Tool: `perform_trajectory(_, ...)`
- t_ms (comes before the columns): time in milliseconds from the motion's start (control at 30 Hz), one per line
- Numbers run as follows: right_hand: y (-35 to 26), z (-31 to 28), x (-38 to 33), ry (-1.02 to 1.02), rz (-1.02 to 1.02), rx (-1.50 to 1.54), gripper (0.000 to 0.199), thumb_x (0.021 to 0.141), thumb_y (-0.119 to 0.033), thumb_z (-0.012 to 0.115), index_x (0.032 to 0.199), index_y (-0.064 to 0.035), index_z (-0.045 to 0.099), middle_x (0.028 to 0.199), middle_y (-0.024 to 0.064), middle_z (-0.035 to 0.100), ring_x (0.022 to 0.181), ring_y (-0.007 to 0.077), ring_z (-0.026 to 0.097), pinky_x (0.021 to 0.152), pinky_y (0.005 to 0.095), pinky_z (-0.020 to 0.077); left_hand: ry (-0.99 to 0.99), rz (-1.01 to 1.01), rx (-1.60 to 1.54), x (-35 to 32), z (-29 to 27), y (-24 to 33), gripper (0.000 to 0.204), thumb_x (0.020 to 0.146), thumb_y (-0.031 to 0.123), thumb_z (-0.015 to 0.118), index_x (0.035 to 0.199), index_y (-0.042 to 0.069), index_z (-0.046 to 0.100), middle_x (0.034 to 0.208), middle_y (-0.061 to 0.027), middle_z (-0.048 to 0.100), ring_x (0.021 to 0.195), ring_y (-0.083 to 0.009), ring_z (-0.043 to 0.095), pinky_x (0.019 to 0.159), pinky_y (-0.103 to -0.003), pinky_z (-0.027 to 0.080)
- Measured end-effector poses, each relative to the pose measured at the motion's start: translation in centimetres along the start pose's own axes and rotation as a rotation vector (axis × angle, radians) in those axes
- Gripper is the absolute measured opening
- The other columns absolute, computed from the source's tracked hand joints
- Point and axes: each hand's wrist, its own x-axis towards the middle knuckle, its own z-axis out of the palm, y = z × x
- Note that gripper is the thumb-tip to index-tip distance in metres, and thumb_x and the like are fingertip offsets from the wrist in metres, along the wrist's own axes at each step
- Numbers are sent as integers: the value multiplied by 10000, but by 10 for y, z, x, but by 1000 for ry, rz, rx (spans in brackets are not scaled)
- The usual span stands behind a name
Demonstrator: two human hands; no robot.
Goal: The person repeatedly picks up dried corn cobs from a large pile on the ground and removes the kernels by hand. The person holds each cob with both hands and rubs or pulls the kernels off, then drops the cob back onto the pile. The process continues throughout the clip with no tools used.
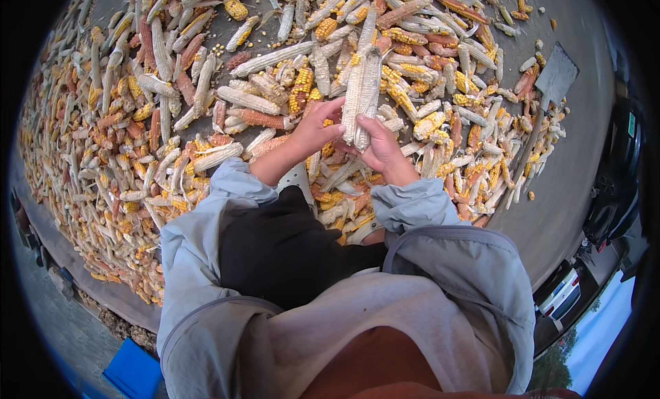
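Two long, pale corn cobs, mostly bare of kernels, lie side by side at the upper middle, pointing away from me. My right hand [382,148] is closed around the lower end of the right-hand cob [372,82], its thumb lying across the front. Against the left-hand cob [353,100] my left hand [317,129] curls from the side, with its thumb near the lower end; some of its fingers are hidden behind the cobs. Beneath both hands spreads a thick layer of corn cobs [258,100], some bare and whitish, others reddish or still bearing yellow kernels.
A flat-bladed shovel [557,74] lies at the right edge of the heap, its long handle running toward me. Beyond it on the grey pavement stand a dark car [608,186] and a white car [560,292]. Something blue [134,369] sits at the lower left.
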Motion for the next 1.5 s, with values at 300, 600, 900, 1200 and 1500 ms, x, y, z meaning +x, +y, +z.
perform_trajectory(300, -2, 2, -8, -200, 39, -41, 438, 751, -95, 605, 1158, 3, 477, 1003, 151, 595, 870, 256, 627, 666, 378, 574, 65, -187, -511, 39, -49, 64, 402, 919, 285, 468, 1243, 46, 479, 1179, -65, 501, 1098, -137, 454, 865, -289, 402)
perform_trajectory(600, 18, 11, -6, 150, -392, -1090, 494, 703, -170, 666, 1147, -3, 525, 918, 84, 629, 780, 150, 597, 705, 267, 473, 473, -335, -968, 71, -35, 62, 344, 922, 343, 442, 714, 80, 519, 591, -47, 495, 551, -188, 499, 561, -316, 445)
perform_trajectory(900, 1, 37, -28, -4, -228, -1099, 483, 673, -130, 719, 1101, 3, 541, 884, 52, 625, 742, 106, 568, 675, 253, 467, 271, -314, -1123, 60, -47, 67, 415, 918, 357, 460, 585, 111, 436, 522, -22, 408, 508, -170, 427, 480, -300, 365)
perform_trajectory(1200, 24, 68, -48, -232, 76, -477, 431, 724, -65, 661, 1115, 0, 491, 926, 106, 615, 733, 173, 628, 617, 290, 519, -245, 7, -1523, 44, -57, 58, 515, 968, 368, 298, 529, 120, 405, 416, -1, 334, 339, -129, 321, 396, -241, 356)
perform_trajectory(1500, 17, 47, -37, -431, 194, -99, 504, 736, -133, 630, 1181, 8, 438, 951, 151, 598, 737, 215, 628, 468, 279, 514, -36, -72, -1369, 40, -55, 83, 409, 955, 408, 338, 722, 111, 497, 623, -20, 513, 513, -138, 507, 502, -301, 457)
